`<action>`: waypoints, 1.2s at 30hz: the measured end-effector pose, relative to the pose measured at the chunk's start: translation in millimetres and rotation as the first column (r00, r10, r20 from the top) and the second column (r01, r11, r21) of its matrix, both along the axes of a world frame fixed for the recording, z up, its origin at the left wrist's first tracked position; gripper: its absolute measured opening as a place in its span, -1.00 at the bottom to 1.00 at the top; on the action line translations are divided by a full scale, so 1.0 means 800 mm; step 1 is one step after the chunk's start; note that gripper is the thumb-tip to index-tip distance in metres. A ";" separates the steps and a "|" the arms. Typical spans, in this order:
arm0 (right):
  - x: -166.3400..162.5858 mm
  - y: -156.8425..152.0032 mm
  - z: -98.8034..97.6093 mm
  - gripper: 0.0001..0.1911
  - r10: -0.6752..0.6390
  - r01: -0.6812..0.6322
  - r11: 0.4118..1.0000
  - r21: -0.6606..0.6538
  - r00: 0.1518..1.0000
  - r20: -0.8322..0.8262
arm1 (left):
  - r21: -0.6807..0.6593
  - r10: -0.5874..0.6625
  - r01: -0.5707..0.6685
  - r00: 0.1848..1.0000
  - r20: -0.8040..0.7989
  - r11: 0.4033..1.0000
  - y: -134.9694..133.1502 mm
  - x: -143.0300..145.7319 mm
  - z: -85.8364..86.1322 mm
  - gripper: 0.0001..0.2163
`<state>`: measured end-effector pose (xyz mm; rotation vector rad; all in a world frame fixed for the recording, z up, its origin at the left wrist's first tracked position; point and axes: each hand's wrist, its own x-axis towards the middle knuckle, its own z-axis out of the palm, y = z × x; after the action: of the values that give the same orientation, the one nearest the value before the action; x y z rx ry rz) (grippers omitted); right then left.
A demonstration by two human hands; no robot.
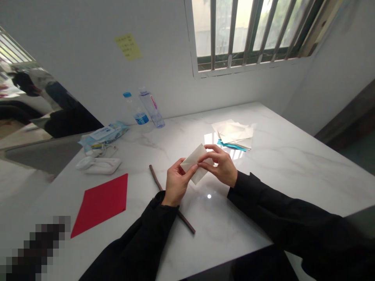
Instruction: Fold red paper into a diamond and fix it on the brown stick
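A cream-coloured piece of folded paper [191,159] is held up above the table, tilted, between both hands. My left hand [178,180] pinches its lower left side with the thumb on top. My right hand [221,166] grips the right side, fingertips and thumb closed near the paper's middle. Under my left wrist a thin brown stick [186,222] lies slantwise on the table, partly hidden by the sleeve. A red sheet of paper [102,203] lies flat to the left. Beyond my right hand rests a pile of cream papers [234,132] with a blue sheet [233,146] beneath.
The white marbled table [295,168] meets a wall with a barred window. Two plastic bottles, one blue-capped [140,115] and one clear [154,111], stand at the back left. Nearby are a wipes packet [104,134] and a white device [101,165]. Another person [55,97] is at far left.
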<state>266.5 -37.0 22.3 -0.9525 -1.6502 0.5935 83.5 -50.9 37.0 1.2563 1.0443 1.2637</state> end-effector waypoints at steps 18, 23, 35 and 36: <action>0.002 0.002 0.001 -0.85 0.126 -0.135 0.982 -0.129 0.989 -0.073 | -0.003 0.004 -0.004 1.000 0.006 1.000 0.002 -0.001 -0.005 -0.65; 0.002 0.003 0.000 -0.82 0.112 -0.123 0.981 -0.149 0.990 -0.081 | -0.006 -0.003 0.003 1.000 -0.008 1.000 0.001 -0.001 -0.005 -0.64; 0.002 0.003 0.002 -0.81 0.097 -0.106 0.983 -0.153 0.993 -0.063 | 0.006 0.001 -0.001 1.000 -0.023 1.000 0.002 -0.002 -0.005 -0.63; 0.002 0.003 0.002 -0.81 0.097 -0.106 0.981 -0.160 0.993 -0.064 | 0.006 -0.003 0.003 1.000 -0.023 1.000 0.002 -0.002 -0.005 -0.63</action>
<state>267.8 -34.8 24.1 -0.9637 -1.6257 0.8281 81.9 -49.3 32.9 1.2793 1.0555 1.2537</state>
